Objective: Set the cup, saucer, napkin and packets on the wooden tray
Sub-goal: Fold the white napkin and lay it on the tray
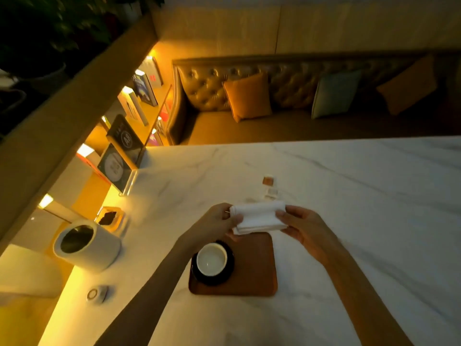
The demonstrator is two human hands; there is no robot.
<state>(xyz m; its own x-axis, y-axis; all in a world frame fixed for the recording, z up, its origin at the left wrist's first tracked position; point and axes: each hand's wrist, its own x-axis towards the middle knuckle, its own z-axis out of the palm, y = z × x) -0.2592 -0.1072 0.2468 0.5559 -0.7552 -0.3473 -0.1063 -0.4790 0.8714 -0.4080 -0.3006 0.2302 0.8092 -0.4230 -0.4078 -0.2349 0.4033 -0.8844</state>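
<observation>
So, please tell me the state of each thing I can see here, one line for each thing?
napkin: folded, held in the air by both hands, over the tray's far edge.
left hand: gripping the napkin's left end.
right hand: gripping the napkin's right end.
cup: upright, empty, on the saucer.
saucer: on the tray's left side.
wooden tray: flat on the table, right side bare.
white canister: open top, on the table.

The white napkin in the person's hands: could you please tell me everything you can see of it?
The white folded cloth-like napkin is a soft oblong of several layers, its upper edge rolled over. It is held in the air, roughly level, above the far edge of the brown wooden tray. The left hand pinches its left end and the right hand its right end. Whether it touches the tray is unclear.
</observation>
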